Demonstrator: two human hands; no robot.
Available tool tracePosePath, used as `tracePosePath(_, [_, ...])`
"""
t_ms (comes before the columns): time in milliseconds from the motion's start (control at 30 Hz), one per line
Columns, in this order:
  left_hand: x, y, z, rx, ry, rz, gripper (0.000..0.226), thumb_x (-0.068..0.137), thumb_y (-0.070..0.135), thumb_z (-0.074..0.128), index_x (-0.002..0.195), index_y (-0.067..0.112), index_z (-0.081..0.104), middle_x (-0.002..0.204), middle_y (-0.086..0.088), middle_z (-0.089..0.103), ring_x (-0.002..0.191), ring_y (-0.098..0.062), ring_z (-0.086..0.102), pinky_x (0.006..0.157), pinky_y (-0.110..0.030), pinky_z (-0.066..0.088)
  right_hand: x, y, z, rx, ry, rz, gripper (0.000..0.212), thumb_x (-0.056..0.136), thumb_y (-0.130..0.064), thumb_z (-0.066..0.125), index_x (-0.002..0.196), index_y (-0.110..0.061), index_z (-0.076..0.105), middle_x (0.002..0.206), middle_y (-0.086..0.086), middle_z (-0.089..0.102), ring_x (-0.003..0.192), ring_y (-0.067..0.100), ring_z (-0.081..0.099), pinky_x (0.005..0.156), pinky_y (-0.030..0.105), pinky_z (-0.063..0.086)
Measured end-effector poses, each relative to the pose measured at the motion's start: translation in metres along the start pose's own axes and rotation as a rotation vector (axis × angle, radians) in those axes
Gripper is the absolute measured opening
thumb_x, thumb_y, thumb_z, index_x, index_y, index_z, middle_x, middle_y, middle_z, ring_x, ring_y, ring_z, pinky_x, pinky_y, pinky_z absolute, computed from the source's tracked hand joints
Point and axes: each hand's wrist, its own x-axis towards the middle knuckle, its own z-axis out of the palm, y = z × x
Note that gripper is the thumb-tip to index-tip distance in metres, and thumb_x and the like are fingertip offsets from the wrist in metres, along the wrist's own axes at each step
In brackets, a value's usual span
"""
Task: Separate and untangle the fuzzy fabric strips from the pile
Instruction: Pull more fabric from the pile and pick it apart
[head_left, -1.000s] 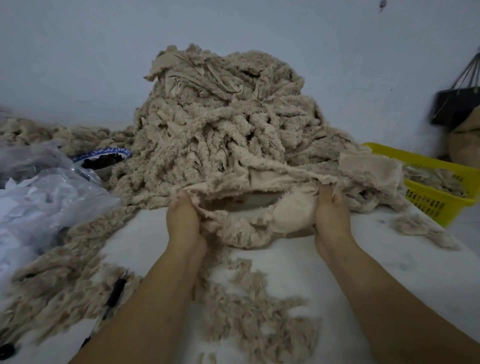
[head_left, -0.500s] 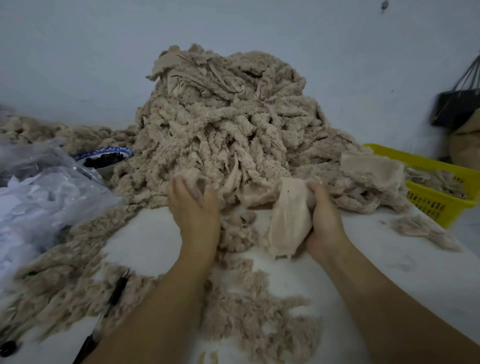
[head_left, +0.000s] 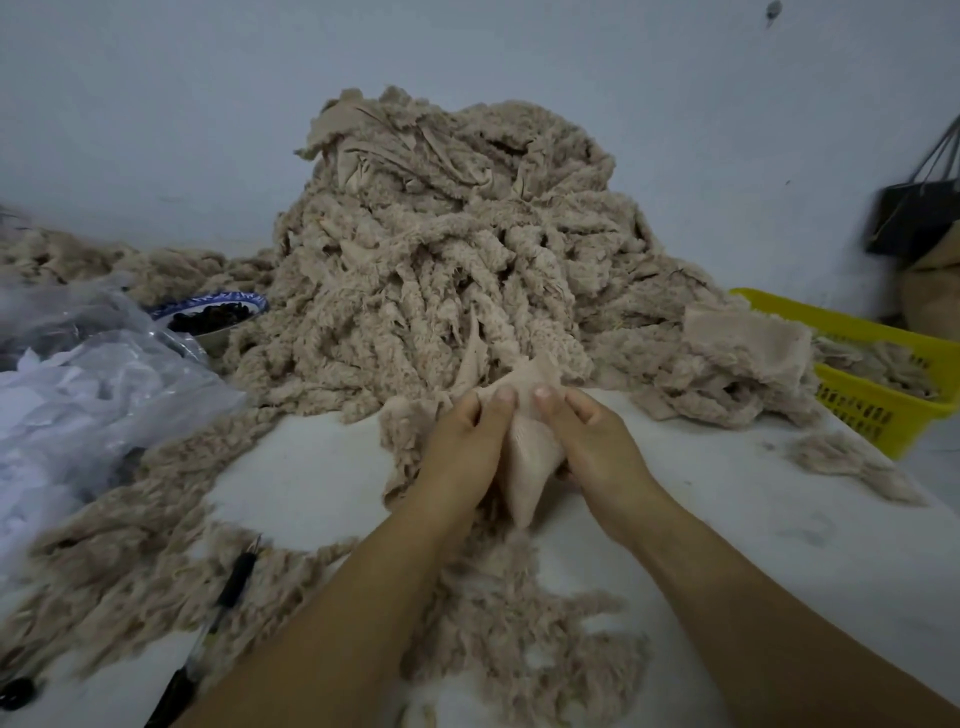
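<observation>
A beige fuzzy fabric strip (head_left: 530, 457) is pinched by the left hand (head_left: 460, 441) and the right hand (head_left: 597, 441), held close together, apparently to be worked free from the tall beige fabric pile (head_left: 441, 234).

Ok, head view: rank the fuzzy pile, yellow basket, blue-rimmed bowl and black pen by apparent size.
1. fuzzy pile
2. yellow basket, partly cut off
3. blue-rimmed bowl and black pen: unranked; bowl half hidden, pen nearer the camera
</observation>
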Motion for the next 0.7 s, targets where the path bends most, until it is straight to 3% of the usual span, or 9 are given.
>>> tracePosePath(100, [0.004,0.003,0.000,-0.200,0.073,-0.062,0.025,0.101,0.038,0.053,0.101,0.019,0.068,0.091,-0.002,0.078,0.085,-0.018,0.075,0.068,-0.032,0.059,0.002,-0.003,0.001,-0.085,0.089,-0.002,0.033,0.093,-0.048,0.060,0.067,-0.028,0.068,0.076,-0.001,0.071,0.074,0.019,0.067,0.064,0.033,0.055])
tracePosePath(167, [0.005,0.004,0.001,-0.209,0.121,-0.069,0.026,0.101,0.042,0.051,0.099,0.023,0.069,0.089,0.001,0.077,0.082,-0.016,0.075,0.062,-0.028,0.058,0.005,-0.004,0.002,-0.110,0.155,0.030,0.039,0.091,-0.055,0.059,0.075,-0.022,0.071,0.084,0.005,0.074,0.083,0.026,0.071,0.077,0.042,0.057])
tracePosePath(233, [0.006,0.004,0.000,-0.223,0.164,-0.076,0.027,0.101,0.044,0.051,0.101,0.024,0.069,0.092,0.000,0.077,0.082,-0.018,0.075,0.062,-0.029,0.058,0.007,-0.006,0.001,-0.134,0.208,0.063,0.047,0.089,-0.063,0.056,0.071,-0.022,0.071,0.076,0.003,0.073,0.075,0.018,0.071,0.070,0.035,0.056])
tracePosePath(300, [0.009,0.006,-0.007,-0.272,0.242,-0.104,0.028,0.102,0.043,0.049,0.101,0.023,0.068,0.093,-0.003,0.076,0.082,-0.020,0.074,0.063,-0.031,0.059,0.008,-0.006,-0.003,-0.149,0.240,0.065,0.056,0.090,-0.063,0.055,0.055,-0.020,0.050,0.053,0.006,0.048,0.049,0.018,0.048,0.053,0.026,0.040])
tracePosePath(367, [0.014,0.008,-0.017,-0.375,0.300,-0.129,0.028,0.104,0.040,0.048,0.109,0.021,0.067,0.102,-0.006,0.074,0.087,-0.022,0.073,0.071,-0.035,0.059,0.008,-0.006,-0.009,-0.057,0.222,0.063,0.058,0.096,-0.052,0.054,0.047,-0.026,0.035,0.045,-0.005,0.029,0.040,0.012,0.024,0.043,0.020,0.027])
tracePosePath(433, [0.016,0.010,-0.023,-0.454,0.316,-0.138,0.029,0.103,0.039,0.049,0.121,0.021,0.064,0.107,-0.003,0.073,0.091,-0.021,0.072,0.072,-0.035,0.060,0.009,-0.005,-0.011,-0.015,0.165,0.064,0.063,0.098,-0.046,0.054,0.042,-0.028,0.032,0.044,-0.010,0.025,0.039,0.009,0.018,0.038,0.019,0.023])
tracePosePath(500, [0.015,0.010,-0.022,-0.495,0.310,-0.143,0.031,0.102,0.040,0.050,0.124,0.022,0.063,0.104,-0.001,0.074,0.085,-0.019,0.074,0.065,-0.033,0.061,0.009,-0.005,-0.009,-0.030,0.164,0.061,0.063,0.098,-0.045,0.055,0.042,-0.027,0.033,0.044,-0.010,0.024,0.038,0.008,0.018,0.038,0.019,0.023])
tracePosePath(700, [0.021,0.008,-0.034,-0.554,0.430,-0.155,0.041,0.106,0.041,0.040,0.132,0.015,0.058,0.124,-0.007,0.066,0.109,-0.023,0.066,0.092,-0.041,0.056,0.015,-0.003,-0.019,-0.125,0.417,0.022,0.061,0.096,-0.045,0.056,0.047,-0.028,0.025,0.051,-0.005,0.019,0.044,0.011,0.016,0.055,0.033,0.019])
